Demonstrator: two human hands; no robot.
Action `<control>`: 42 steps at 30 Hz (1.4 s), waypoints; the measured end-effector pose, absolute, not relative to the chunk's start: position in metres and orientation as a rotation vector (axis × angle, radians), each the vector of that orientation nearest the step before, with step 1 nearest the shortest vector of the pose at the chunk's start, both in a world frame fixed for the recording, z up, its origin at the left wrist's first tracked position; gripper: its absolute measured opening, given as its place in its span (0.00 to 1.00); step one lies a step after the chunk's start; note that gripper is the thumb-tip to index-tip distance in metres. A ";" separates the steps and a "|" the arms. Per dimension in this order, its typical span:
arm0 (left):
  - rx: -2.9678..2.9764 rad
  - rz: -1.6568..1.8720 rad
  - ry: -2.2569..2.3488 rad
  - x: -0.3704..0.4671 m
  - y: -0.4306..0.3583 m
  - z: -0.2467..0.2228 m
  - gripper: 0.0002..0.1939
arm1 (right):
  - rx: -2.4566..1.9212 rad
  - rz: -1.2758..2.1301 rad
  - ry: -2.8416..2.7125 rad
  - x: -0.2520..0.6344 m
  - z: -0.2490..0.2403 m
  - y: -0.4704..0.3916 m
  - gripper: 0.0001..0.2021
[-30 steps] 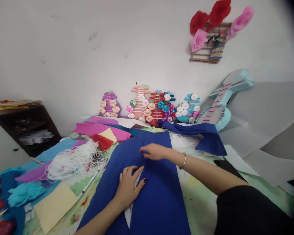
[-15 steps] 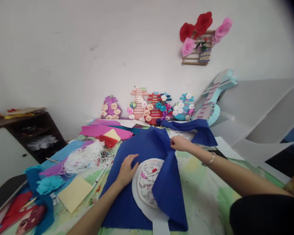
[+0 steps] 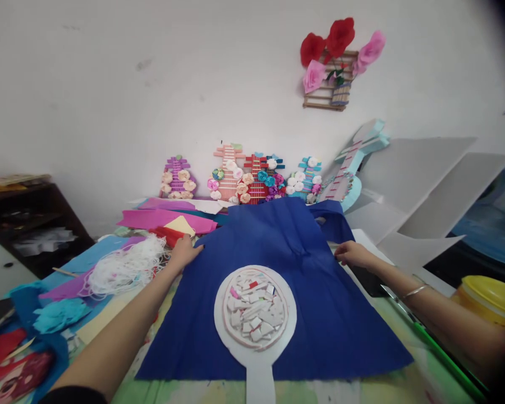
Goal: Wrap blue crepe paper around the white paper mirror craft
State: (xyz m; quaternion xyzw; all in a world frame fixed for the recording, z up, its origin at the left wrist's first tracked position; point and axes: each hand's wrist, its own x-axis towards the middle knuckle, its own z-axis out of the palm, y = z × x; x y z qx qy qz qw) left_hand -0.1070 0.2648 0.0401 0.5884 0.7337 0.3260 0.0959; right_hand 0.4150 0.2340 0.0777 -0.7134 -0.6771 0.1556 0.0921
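A wide dark blue sheet [image 3: 320, 314], cloth or crepe paper, lies spread on the table with some creases. On its front middle rests a white paddle-shaped cutout [image 3: 260, 375], its handle pointing toward me. Small white scraps [image 3: 256, 308], with a few red and pink bits, fill an oval on its round part. My left hand [image 3: 186, 252] is at the sheet's left edge, thumb apart from the fingers and reaching onto the sheet. At the right edge, my right hand [image 3: 354, 253] has its fingers closed on the sheet's border.
White string [image 3: 126, 266], coloured sheets [image 3: 168, 220] and a turquoise paper flower [image 3: 61, 314] lie to the left. Flower-trimmed guitar shapes [image 3: 229, 177] line the wall. A knife-like blade [image 3: 391, 294], a green-edged item [image 3: 437, 345] and a yellow tub [image 3: 490, 297] are at right.
The blue sheet's folded right side has been opened out to the right, uncovering the whole round part of the cutout. My right hand moved right; my left moved left to the sheet's edge.
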 end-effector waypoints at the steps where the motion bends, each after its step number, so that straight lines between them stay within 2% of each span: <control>1: 1.684 0.944 2.170 -0.110 0.270 0.041 0.24 | -2.113 0.419 -1.990 0.415 0.076 0.237 0.08; 9: 1.449 1.046 1.870 -0.110 0.283 0.039 0.32 | -1.700 -0.046 -2.122 0.364 0.070 0.244 0.35; 11: 1.448 1.083 1.734 -0.105 0.282 0.040 0.36 | -1.672 -0.137 -2.164 0.346 0.072 0.247 0.33; 13: 1.464 1.109 1.610 -0.102 0.281 0.044 0.38 | -1.751 -0.133 -2.141 0.334 0.074 0.253 0.24; 16: 1.513 1.104 1.451 -0.101 0.277 0.053 0.34 | -1.893 -0.117 -2.044 0.333 0.075 0.269 0.14; 23: 1.557 1.115 1.414 -0.113 0.281 0.060 0.35 | -2.122 -0.051 -1.823 0.369 0.064 0.292 0.12; 31: 1.544 1.218 1.679 -0.127 0.307 0.042 0.24 | -2.176 -0.036 -1.678 0.391 0.058 0.296 0.15; 35: 1.617 1.224 1.784 -0.128 0.315 0.043 0.23 | -2.016 -0.169 -1.732 0.376 0.070 0.288 0.21; 37: 1.709 1.227 1.826 -0.123 0.316 0.047 0.23 | -1.840 -0.182 -1.904 0.357 0.072 0.279 0.20; 40: 1.924 1.142 1.761 -0.098 0.312 0.051 0.18 | -1.471 -0.031 -2.303 0.316 0.064 0.264 0.15; 42: 2.089 0.965 1.597 -0.070 0.304 0.047 0.13 | -1.191 0.164 -2.512 0.287 0.052 0.259 0.17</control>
